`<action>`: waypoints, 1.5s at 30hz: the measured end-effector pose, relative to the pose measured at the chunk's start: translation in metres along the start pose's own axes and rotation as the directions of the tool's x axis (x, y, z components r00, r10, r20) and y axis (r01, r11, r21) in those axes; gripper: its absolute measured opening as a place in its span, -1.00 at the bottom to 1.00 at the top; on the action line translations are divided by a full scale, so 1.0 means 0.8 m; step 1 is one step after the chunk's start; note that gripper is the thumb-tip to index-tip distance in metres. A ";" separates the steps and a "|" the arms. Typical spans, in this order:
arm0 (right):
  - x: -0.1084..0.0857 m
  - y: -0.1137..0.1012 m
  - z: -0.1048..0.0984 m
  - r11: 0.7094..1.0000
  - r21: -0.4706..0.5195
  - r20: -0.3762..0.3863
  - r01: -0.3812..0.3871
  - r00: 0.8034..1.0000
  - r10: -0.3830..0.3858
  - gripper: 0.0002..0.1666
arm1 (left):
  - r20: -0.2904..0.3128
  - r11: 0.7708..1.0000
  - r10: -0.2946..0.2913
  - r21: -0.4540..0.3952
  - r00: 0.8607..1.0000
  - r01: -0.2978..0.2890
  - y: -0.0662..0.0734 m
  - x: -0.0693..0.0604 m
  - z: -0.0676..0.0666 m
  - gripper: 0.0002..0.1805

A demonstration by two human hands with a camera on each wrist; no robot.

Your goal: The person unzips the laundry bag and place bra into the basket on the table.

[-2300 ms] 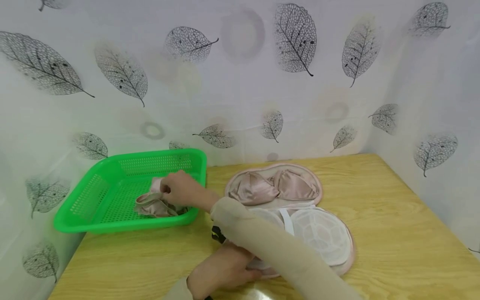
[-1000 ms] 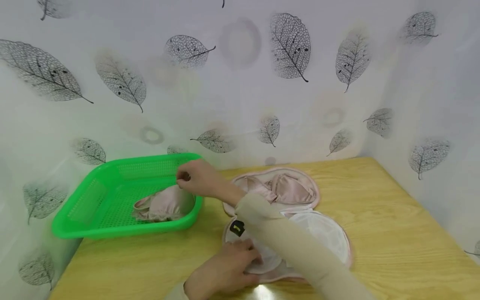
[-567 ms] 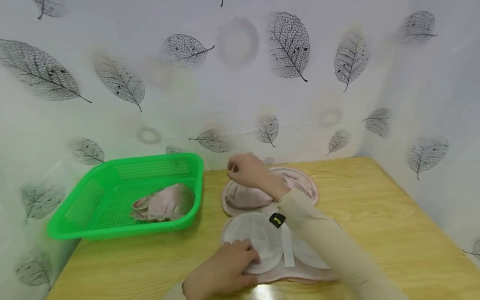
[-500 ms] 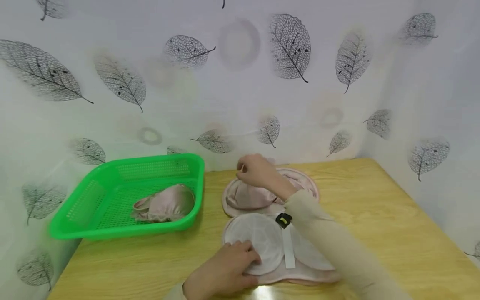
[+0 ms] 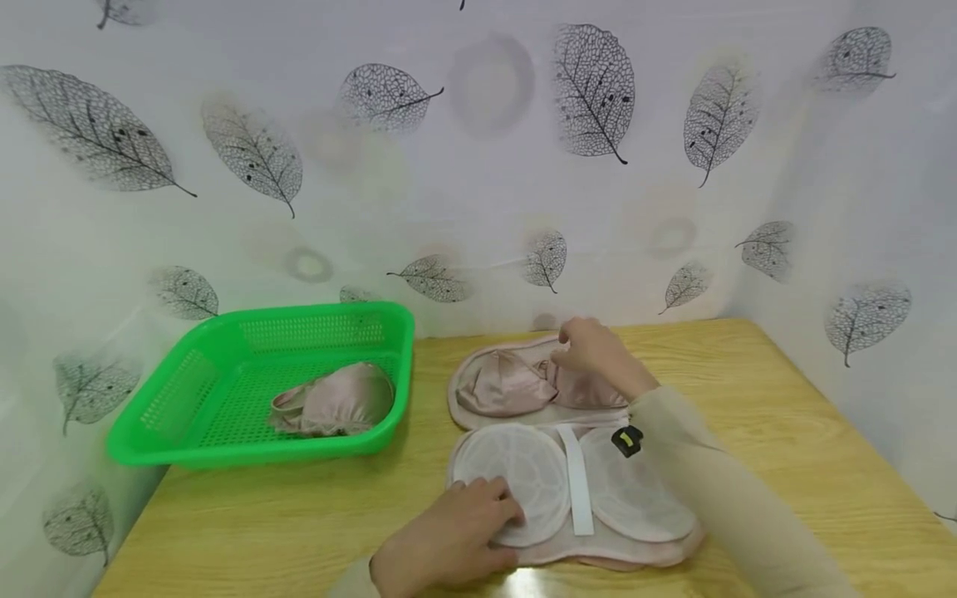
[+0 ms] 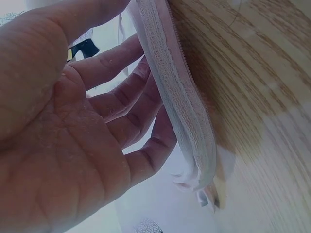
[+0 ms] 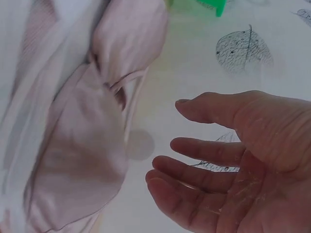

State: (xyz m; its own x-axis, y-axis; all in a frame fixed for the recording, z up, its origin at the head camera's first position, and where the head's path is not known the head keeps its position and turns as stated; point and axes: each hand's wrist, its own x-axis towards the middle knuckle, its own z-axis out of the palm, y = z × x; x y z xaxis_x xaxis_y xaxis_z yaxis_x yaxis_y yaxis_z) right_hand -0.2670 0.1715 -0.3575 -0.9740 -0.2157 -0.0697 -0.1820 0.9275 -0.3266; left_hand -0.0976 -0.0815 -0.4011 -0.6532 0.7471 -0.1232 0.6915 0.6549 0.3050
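A pink zip-up bra wash bag (image 5: 631, 552) lies unfolded on the table, its two halves one behind the other. White mesh cups (image 5: 516, 477) and a white strap (image 5: 578, 490) show in the near half. In the far half sits a pink satin bra (image 5: 508, 386), also large in the right wrist view. My left hand (image 5: 456, 531) grips the bag's near left edge, fingers bent over the cup and thumb by the zip rim (image 6: 175, 92). Over the far half hovers my right hand (image 5: 598, 353), its fingers (image 7: 194, 174) loosely bent around nothing, apart from the bra.
A green plastic basket (image 5: 262, 453) stands at the left of the wooden table (image 5: 777, 415). A crumpled pink bra (image 5: 347, 399) lies inside, at its right end. A white leaf-print cloth (image 5: 478, 183) hangs behind the table and along its sides.
My right hand held the bra in the basket, let it go there, then travelled right to above the bag's far half. My left hand has stayed at the near left edge.
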 end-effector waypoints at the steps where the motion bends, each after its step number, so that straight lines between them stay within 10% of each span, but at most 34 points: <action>1: -0.001 0.004 0.001 1.000 0.005 0.012 -0.013 1.000 0.013 -0.51 | -0.001 1.000 -0.001 0.002 1.000 0.001 0.000 0.000 0.000 -0.72; 13: -0.011 0.037 0.013 0.995 0.062 0.081 -0.073 0.994 0.068 -0.78 | -0.014 1.000 0.005 0.024 1.000 -0.005 -0.001 0.000 0.003 -0.72; 24: -0.017 0.078 0.002 1.000 0.023 0.251 -0.005 0.968 -0.001 -0.24 | -0.022 0.999 0.010 0.053 1.000 -0.008 0.000 0.000 0.002 -0.71; 45: -0.013 0.131 0.010 0.990 0.125 0.199 0.065 0.976 -0.089 -0.53 | 0.003 1.000 -0.007 0.021 1.000 0.007 -0.001 0.000 0.001 -0.71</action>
State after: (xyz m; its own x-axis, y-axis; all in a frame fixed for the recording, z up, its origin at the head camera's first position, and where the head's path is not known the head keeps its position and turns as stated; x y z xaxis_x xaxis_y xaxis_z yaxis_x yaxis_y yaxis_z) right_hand -0.2747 0.2688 -0.3987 -0.9076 -0.3537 -0.2262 -0.2264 0.8661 -0.4457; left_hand -0.0981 -0.0816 -0.4019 -0.6572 0.7427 -0.1285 0.6930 0.6624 0.2847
